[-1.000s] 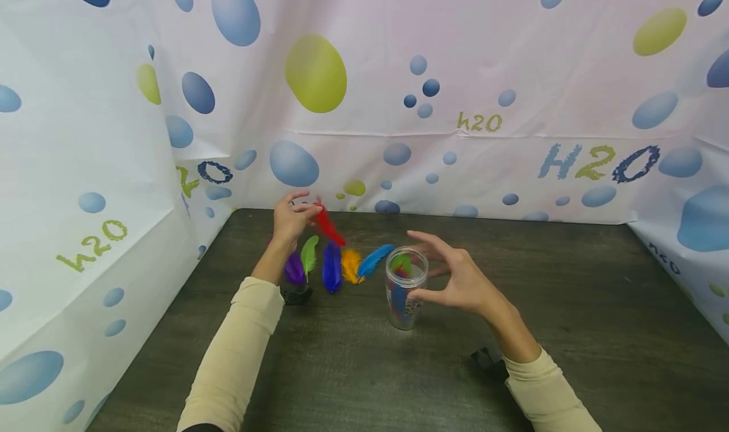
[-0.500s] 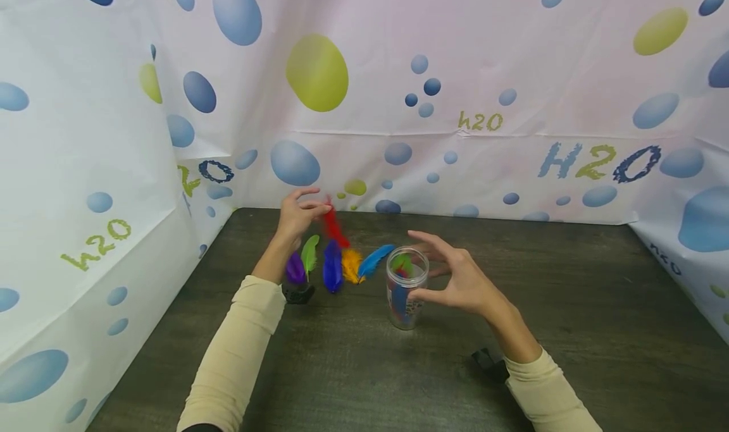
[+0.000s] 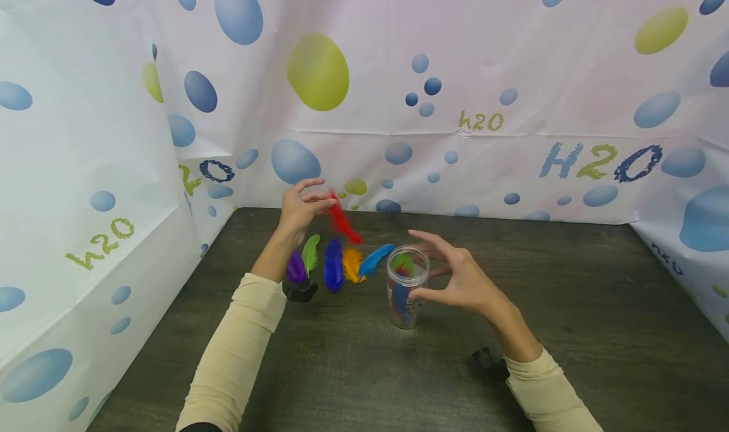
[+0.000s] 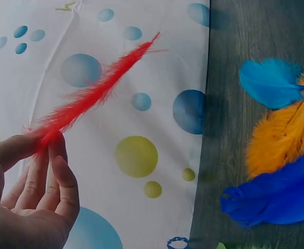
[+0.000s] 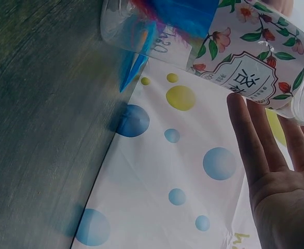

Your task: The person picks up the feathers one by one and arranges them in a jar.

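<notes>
My left hand [image 3: 299, 212] pinches one end of a slim red feather [image 3: 345, 221] between thumb and fingertips, held above the table near its back edge. In the left wrist view this feather [image 4: 97, 96] slants up and away from the fingertips. A clear jar [image 3: 405, 302] stands upright and uncovered on the table. Around it my right hand [image 3: 455, 279] holds with the thumb in front and the fingers on the far side. In the right wrist view a floral label [image 5: 256, 57] wraps the jar, and blue and reddish feathers show inside. Green also shows through its mouth.
Between my hands lie a purple feather [image 3: 296, 267], a green feather [image 3: 310, 253], a dark blue feather [image 3: 333, 266], an orange feather [image 3: 352, 265] and a light blue feather [image 3: 376, 260]. Black wrist devices sit below each wrist. A patterned white sheet rises behind the dark table [image 3: 364, 375].
My left hand has moved slightly up and to the right, carrying the red feather away from the row on the table. The right hand and jar have stayed put.
</notes>
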Action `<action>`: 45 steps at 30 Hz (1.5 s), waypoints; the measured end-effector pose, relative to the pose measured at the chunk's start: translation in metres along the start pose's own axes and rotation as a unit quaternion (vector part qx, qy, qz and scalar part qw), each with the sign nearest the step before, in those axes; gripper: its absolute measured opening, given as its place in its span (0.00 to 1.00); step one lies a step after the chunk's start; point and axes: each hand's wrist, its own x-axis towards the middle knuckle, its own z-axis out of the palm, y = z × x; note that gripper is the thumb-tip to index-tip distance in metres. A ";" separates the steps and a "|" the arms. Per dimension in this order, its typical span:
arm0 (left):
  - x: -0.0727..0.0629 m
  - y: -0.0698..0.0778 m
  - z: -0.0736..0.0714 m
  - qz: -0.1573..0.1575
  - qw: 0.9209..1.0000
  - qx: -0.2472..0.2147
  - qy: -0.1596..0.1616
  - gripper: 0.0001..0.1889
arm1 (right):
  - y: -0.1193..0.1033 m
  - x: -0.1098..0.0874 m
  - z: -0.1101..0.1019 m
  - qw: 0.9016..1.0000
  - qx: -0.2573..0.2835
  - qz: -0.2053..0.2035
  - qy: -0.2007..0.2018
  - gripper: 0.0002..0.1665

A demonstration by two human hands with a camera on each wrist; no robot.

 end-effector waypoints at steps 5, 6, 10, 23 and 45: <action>-0.002 0.006 0.003 0.002 1.000 -0.028 -0.005 0.28 | -0.001 0.001 -0.002 1.000 0.001 0.002 -0.002 0.57; -0.003 0.007 0.004 0.003 0.999 -0.036 -0.005 0.28 | -0.001 0.001 -0.002 1.000 0.001 0.002 -0.002 0.57; -0.007 0.013 0.008 0.006 0.999 -0.054 -0.007 0.27 | -0.001 0.001 -0.002 1.000 0.005 0.003 -0.003 0.56; -0.015 0.027 0.019 0.048 0.994 -0.096 -0.003 0.26 | 0.000 0.000 -0.002 1.000 0.014 0.005 -0.003 0.56; -0.036 0.065 0.051 0.091 0.984 -0.142 -0.056 0.24 | 0.000 0.002 -0.004 1.000 0.011 0.008 -0.006 0.56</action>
